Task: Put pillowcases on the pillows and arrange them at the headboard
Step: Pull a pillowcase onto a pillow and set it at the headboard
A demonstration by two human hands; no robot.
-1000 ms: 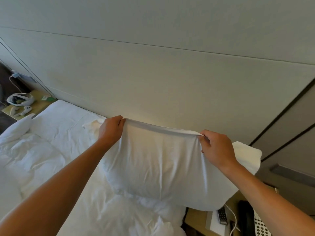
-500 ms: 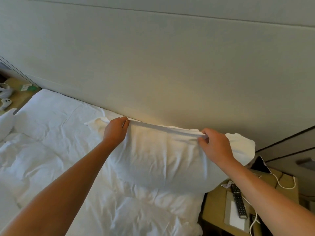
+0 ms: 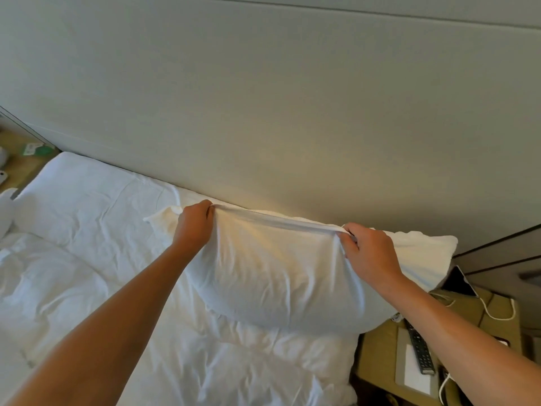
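Observation:
A white pillow (image 3: 281, 276) in its pillowcase lies at the right end of the bed, its top edge against the beige padded headboard (image 3: 263, 112). My left hand (image 3: 194, 222) pinches the top edge near the pillow's left corner. My right hand (image 3: 367, 250) pinches the same edge further right. The fabric is stretched tight between both hands. The pillow's right corner (image 3: 430, 253) sticks out past my right hand, over the bedside table.
A rumpled white duvet (image 3: 87, 288) covers the bed, and a white sheet (image 3: 96, 194) lies flat at the head end. The right bedside table (image 3: 380, 353) holds a remote (image 3: 418, 348), a phone (image 3: 459, 281) and white cables. Another table (image 3: 20, 162) stands at far left.
Both hands have lowered the pillow from held up in front of the headboard down onto the bed, keeping their grip on its top edge. The view has tilted down and right.

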